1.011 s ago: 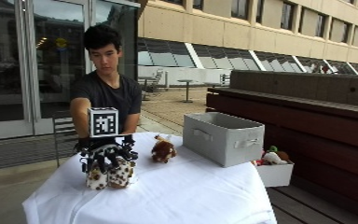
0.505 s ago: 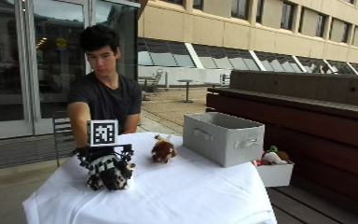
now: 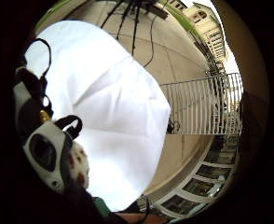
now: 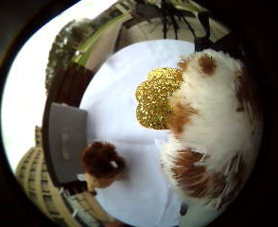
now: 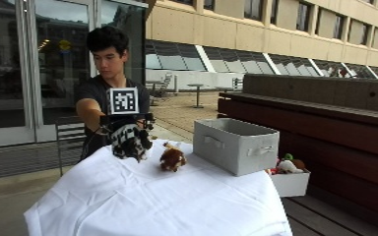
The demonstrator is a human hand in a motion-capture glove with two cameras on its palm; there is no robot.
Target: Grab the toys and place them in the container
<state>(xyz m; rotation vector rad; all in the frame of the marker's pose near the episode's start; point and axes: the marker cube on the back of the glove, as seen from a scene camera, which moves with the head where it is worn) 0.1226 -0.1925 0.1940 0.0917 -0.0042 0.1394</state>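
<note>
Since 1 second earlier, the right hand [image 5: 130,140] had risen off the white tablecloth [image 5: 156,201] with the spotted plush toy [image 5: 133,145], its fingers curled round it; the pick looked done, leaving the carry. The toy [image 4: 210,132] was shaggy white with brown patches and a gold glitter piece [image 4: 155,98]. The grey container [image 5: 236,145] stood at 3 o'clock from the hand. 1 brown plush toy [image 5: 173,159] lay between them.
</note>
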